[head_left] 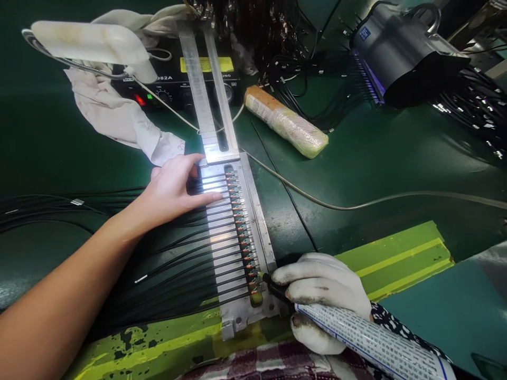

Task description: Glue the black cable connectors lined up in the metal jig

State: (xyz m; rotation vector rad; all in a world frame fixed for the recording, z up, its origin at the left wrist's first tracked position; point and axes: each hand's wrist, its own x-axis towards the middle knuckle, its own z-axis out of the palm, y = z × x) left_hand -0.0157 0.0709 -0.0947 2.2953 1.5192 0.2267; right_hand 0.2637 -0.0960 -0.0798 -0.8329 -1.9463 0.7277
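Observation:
A metal fixture (225, 248) lies lengthwise before me, with a row of black cables (190, 245) laid across it and their stripped ends over a dark slot. My bare left hand (178, 184) rests on its upper part, thumb and fingers apart, thumb across the cables and a fingertip at the hinged metal cover (222, 153). That cover is swung open, away from me. In a stained white glove, my right hand (325, 301) grips a white tube with printed text (364, 332). The tube's dark nozzle points at the cable ends near the fixture's lower end.
Behind the fixture stand a black controller box (170, 97), a white device (91, 45) and a white cloth (114, 111). A wrapped roll (287, 121) lies right of the cover. Further right is a dark metal holder (404, 53) with cables. A thin hose (340, 206) crosses the table.

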